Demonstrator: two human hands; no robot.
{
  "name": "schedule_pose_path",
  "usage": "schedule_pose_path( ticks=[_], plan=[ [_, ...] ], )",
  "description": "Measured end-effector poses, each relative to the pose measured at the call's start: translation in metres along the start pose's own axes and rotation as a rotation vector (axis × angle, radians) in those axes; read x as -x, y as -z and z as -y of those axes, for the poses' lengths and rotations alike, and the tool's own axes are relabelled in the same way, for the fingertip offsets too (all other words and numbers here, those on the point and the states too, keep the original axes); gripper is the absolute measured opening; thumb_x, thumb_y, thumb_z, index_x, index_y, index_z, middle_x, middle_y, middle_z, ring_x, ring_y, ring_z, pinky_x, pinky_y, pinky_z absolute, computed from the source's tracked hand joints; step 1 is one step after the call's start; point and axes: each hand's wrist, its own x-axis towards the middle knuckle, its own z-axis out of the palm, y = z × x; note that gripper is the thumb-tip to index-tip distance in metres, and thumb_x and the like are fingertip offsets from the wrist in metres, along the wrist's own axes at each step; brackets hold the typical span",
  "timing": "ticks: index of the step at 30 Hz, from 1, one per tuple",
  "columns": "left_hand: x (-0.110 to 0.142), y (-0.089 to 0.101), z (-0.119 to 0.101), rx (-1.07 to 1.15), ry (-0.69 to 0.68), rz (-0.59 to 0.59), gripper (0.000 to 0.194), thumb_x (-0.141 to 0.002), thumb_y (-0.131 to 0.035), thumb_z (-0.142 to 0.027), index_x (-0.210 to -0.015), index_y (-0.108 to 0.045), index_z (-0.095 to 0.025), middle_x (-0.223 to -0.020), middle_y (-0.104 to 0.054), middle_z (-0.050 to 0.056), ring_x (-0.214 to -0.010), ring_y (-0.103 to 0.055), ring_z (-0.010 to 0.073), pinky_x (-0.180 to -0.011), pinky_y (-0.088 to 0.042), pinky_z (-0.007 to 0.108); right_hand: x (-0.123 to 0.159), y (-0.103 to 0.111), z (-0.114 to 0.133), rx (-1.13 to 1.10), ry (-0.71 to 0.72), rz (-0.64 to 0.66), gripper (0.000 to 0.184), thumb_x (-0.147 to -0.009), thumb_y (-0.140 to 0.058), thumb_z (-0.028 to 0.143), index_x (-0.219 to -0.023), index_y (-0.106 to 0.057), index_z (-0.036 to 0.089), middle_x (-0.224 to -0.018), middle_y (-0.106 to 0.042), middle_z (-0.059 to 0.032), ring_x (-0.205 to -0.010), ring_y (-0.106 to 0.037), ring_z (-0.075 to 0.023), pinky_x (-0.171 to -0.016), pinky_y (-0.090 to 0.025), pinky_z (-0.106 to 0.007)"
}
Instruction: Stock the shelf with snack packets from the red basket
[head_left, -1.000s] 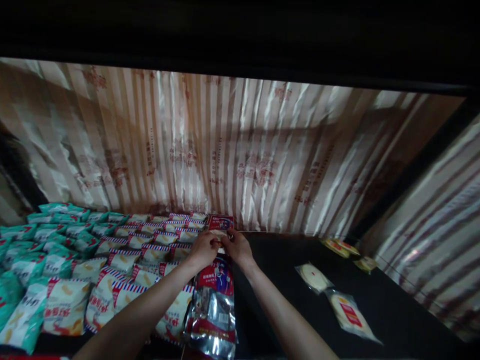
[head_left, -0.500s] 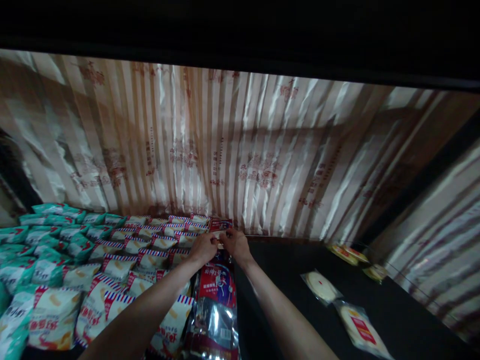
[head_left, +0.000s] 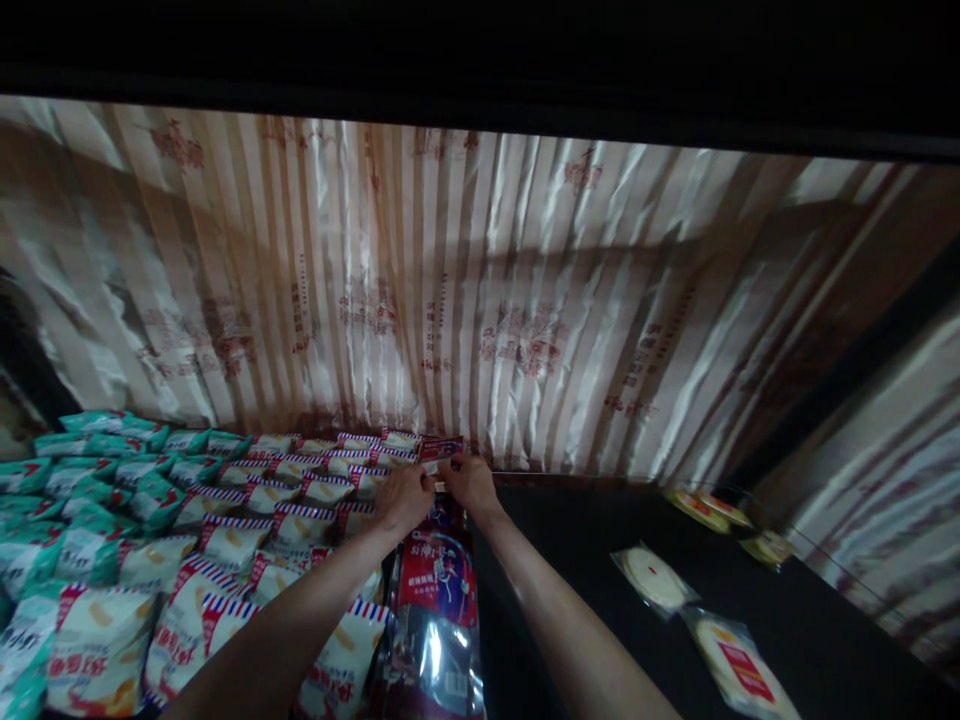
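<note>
My left hand [head_left: 406, 498] and my right hand [head_left: 472, 486] are side by side at the far end of a column of dark red and purple snack packets. Both are closed, fingertips pinching the edges of one such packet [head_left: 441, 512] from either side; a small pale patch shows between the fingers, and much of the packet is hidden. Below the hands, nearer to me, lies a shiny red and purple packet [head_left: 436, 582] with white lettering and a cartoon figure. Behind the fingers, another dark red packet [head_left: 442, 447] rests against the curtain.
Rows of white snack bags with striped tops [head_left: 101, 645] fill the left, with green bags [head_left: 94, 535] beyond. On the black surface [head_left: 555, 560] at right lie flat round breads in clear wrappers [head_left: 654, 578] and yellow packets [head_left: 701, 510]. A pleated curtain [head_left: 480, 300] hangs behind.
The view has shifted slightly, so the near packets and breads appear a little displaced. Both hands stay almost in place at the same packet.
</note>
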Motion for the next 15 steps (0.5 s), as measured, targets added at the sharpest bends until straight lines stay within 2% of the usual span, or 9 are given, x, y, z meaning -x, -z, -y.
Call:
schedule_pose_path(
  ticks=[9, 15],
  plan=[
    [0.0054, 0.0017, -0.0032, -0.079, 0.019, -0.044, 0.033, -0.085, -0.035, -0.028, -0.093, -0.065, -0.018, -0.098, -0.069, 0.012, -0.096, -0.063, 0.0257, -0.076, -0.048, 0.035, -0.0055, -0.0039, 0.0015, 0.014, -0.005, 0.007, 0.025, -0.08, -0.051, 0.028, -0.081, -0.072, 0.015, -0.079, -0.071, -0.0085, -0.078, -0.063, -0.0175, -0.072, -0.044, -0.022],
    [0.0043, -0.0034, -0.0005, -0.101, -0.075, -0.049, 0.031, -0.085, -0.036, -0.025, -0.097, -0.065, -0.018, -0.099, -0.069, 0.009, -0.098, -0.061, 0.0217, -0.083, -0.045, 0.031, 0.0009, -0.0058, -0.0002, 0.011, -0.033, 0.024, 0.026, -0.082, -0.049, 0.028, -0.088, -0.07, 0.014, -0.086, -0.071, -0.011, -0.089, -0.064, -0.0185, -0.076, -0.045, -0.022]
  ],
)
